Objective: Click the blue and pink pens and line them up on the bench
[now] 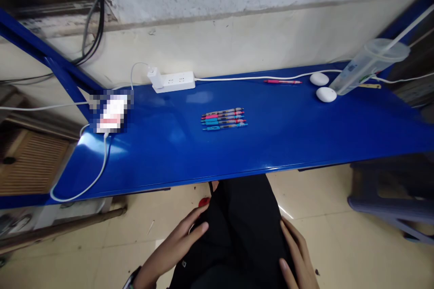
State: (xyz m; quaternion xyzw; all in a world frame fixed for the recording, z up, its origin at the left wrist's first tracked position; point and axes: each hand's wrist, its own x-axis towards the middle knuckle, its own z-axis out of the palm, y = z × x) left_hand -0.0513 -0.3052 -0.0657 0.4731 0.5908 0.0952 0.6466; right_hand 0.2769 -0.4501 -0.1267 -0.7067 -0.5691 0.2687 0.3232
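Note:
My left hand [176, 244] and my right hand [298, 255] lie flat on my black-trousered lap, below the front edge of a blue table [291, 135]. Both hold nothing, with fingers loosely spread. Well beyond both hands, a neat row of several pens [224, 119] with pink and blue grips lies side by side at the middle of the table. A single red pen [282, 81] lies apart near the table's back edge.
A white power strip [174, 81] with a plugged charger and cables sits at the back. A blurred-out device [111, 113] lies at left on a white cable. Two white oval objects [326, 94] and a tilted clear plastic cup [368, 65] are at right. A stool [389, 198] stands right.

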